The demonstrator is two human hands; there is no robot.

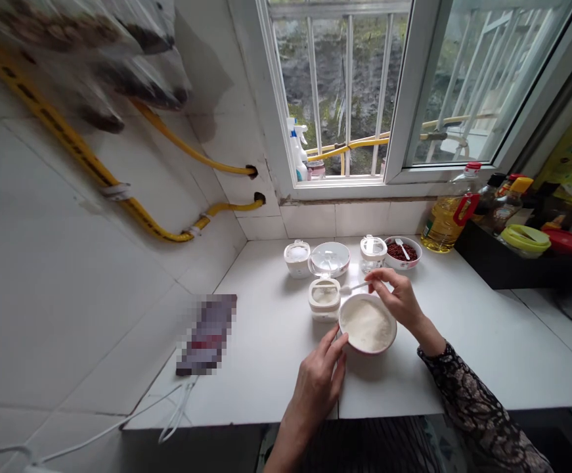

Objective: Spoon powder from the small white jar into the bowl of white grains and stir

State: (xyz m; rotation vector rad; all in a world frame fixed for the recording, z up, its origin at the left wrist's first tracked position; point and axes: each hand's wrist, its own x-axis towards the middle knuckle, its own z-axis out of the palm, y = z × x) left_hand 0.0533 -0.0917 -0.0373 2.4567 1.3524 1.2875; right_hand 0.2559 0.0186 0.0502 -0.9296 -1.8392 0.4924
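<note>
My left hand (320, 374) grips the left rim of a bowl (392, 340), its thumb and fingers at the edge. White powder (367, 323) lies in the bowl. Above the bowl's far rim, my right hand (395, 299) pinches the handle of a small white spoon (357, 287), whose head points left at a seasoning jar (325, 313). This jar stands just left of the bowl with its lid up and pale contents inside. Whether the spoon head touches the jar, I cannot tell.
Behind stand a jar of white grains (297, 263), a white bowl (337, 253), another jar (373, 253) and a bowl of dark red bits (416, 262). An oil bottle (440, 226) and a black bin (485, 259) are right. A blurred dark item (209, 335) and cable (177, 414) lie left.
</note>
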